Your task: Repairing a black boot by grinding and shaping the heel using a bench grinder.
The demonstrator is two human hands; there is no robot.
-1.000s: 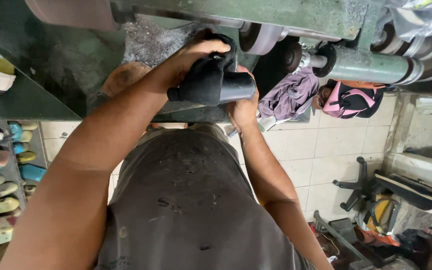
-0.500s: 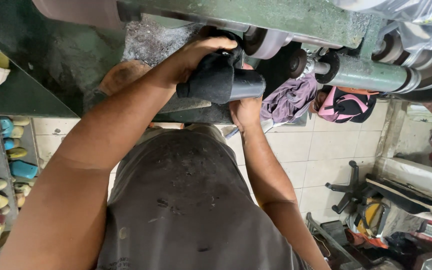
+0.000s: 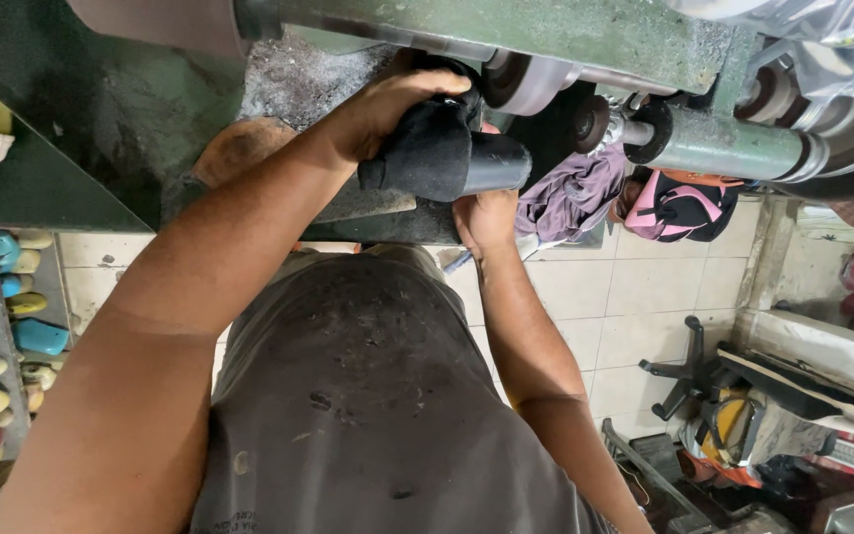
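The right hand (image 3: 484, 220) sits under the black, stubby shoe-shaped piece (image 3: 437, 153), its fingers hidden, so its grip cannot be told; the left hand (image 3: 387, 104) covers the piece's top, which is lost against the grey grinding wheel (image 3: 521, 84); the green metal machine (image 3: 565, 30) is cut off by the top edge.

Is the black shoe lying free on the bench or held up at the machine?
Held up: left hand grips the black shoe on top, right hand beneath, beside the grey wheel.
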